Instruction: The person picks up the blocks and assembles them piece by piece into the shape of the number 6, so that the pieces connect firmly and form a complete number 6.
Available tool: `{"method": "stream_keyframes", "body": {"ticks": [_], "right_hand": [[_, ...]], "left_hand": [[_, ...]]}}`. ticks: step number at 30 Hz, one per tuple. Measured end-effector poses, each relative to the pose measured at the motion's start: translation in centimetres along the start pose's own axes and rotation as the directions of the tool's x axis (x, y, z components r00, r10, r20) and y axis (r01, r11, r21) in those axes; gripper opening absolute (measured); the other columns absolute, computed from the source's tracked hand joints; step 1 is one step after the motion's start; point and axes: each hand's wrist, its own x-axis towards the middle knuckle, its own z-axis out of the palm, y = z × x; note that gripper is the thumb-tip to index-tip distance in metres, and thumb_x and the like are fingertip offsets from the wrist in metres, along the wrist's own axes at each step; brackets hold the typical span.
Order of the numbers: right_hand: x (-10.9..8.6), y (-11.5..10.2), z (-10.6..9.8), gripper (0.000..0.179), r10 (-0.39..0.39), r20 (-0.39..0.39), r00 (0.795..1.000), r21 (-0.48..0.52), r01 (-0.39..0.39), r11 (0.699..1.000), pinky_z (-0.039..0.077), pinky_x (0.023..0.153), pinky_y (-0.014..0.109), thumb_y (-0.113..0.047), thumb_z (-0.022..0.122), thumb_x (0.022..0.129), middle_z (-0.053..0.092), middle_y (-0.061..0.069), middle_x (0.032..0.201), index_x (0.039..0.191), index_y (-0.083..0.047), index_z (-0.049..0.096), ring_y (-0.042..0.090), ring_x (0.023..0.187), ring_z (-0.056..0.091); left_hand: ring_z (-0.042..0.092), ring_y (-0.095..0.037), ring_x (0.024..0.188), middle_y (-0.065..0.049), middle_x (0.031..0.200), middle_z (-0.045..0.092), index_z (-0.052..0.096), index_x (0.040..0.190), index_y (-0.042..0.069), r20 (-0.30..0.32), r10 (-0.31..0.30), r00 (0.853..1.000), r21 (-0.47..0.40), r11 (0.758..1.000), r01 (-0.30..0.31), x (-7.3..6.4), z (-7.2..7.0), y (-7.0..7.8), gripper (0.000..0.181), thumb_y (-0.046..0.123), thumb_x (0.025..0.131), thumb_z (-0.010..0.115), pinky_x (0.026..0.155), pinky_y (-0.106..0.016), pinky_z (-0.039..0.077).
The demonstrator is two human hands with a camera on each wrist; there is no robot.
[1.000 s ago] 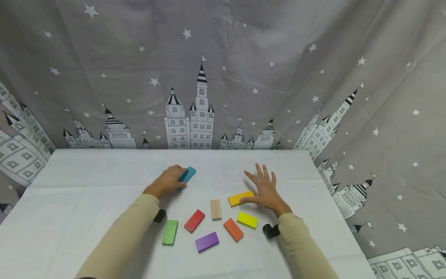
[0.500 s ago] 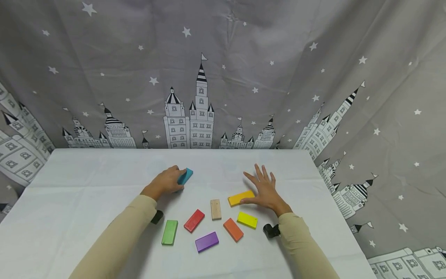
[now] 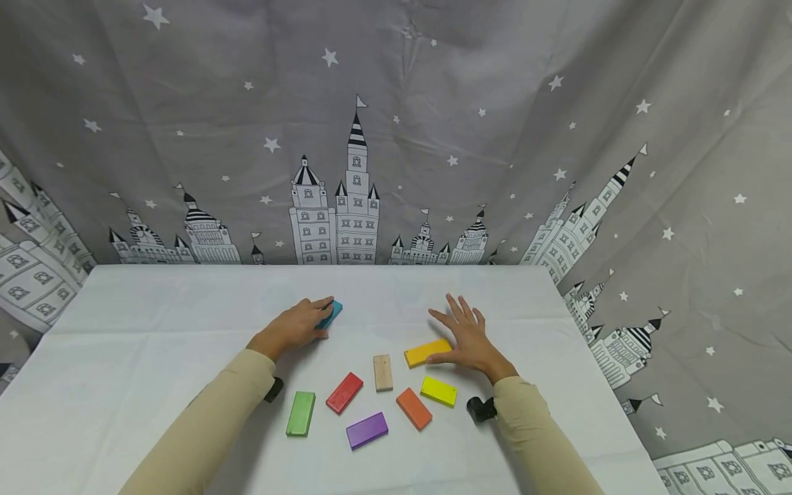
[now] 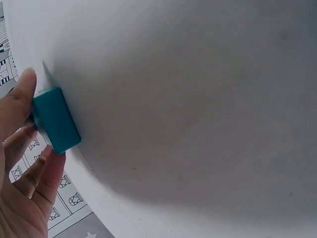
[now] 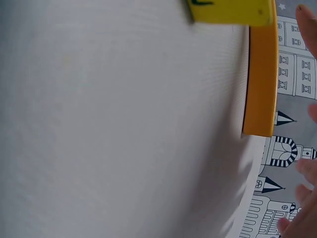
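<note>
My left hand [image 3: 293,326] is at the teal block [image 3: 335,311], left of the table's middle, with fingers on its far side and thumb on its near side. In the left wrist view, the teal block [image 4: 57,120] sits between thumb and fingers, held at its ends. On the right, my right hand [image 3: 470,344] is spread with fingers straight and apart. Its thumb passes over the right end of the amber-yellow block [image 3: 423,353]; whether they touch I cannot tell. The right wrist view has the amber-yellow block [image 5: 261,84] near the fingertips, with nothing in that hand.
Nearer me lie several loose blocks: plain wood [image 3: 383,373], red [image 3: 344,393], green [image 3: 300,414], purple [image 3: 368,431], orange [image 3: 414,409] and bright yellow [image 3: 438,391]. The white-covered table [image 3: 155,385] ends at a grey castle-print curtain [image 3: 408,137].
My left hand and the teal block have shifted slightly left and towards me, and its fingers reach further over the block now. The right hand has barely moved. Other blocks stay put.
</note>
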Motion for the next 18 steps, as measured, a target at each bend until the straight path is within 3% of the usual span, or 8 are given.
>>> {"method": "stream_keyframes", "body": {"ticks": [8,13,18], "right_hand": [[0.44,0.66,-0.01,0.078,-0.084,0.042,0.996,0.074,0.08,0.994,0.02,0.11,0.058,-0.048,0.081,0.073,0.033,0.013,0.153,0.14,-0.02,0.052,0.036,0.141,0.025],[0.78,0.55,-0.07,0.058,-0.125,0.089,0.988,0.125,0.113,0.986,0.031,0.105,0.053,-0.037,0.082,0.075,0.052,0.009,0.133,0.127,-0.016,0.064,0.031,0.125,0.043],[0.96,0.2,-0.29,0.044,-0.138,0.145,0.98,0.163,0.114,0.98,0.038,0.101,0.048,-0.03,0.082,0.078,0.057,0.003,0.115,0.117,-0.014,0.069,0.024,0.11,0.049]], "left_hand": [[0.047,-0.035,0.119,-0.016,0.152,0.035,0.045,0.141,-0.002,-0.06,0.032,0.998,-0.007,0.999,-0.032,-0.32,0.36,-0.15,0.053,0.02,0.095,0.061,0.101,-0.049,0.044],[0.043,-0.043,0.126,-0.022,0.147,0.038,0.048,0.139,-0.003,-0.087,0.02,0.996,-0.032,0.999,-0.023,-0.55,0.23,0.04,0.051,0.019,0.095,0.061,0.103,-0.053,0.04],[0.047,-0.04,0.121,-0.024,0.135,0.044,0.05,0.138,-0.001,-0.104,-0.013,0.994,-0.057,0.998,0.007,-0.59,0.24,0.25,0.048,0.019,0.095,0.062,0.1,-0.052,0.044]]}}
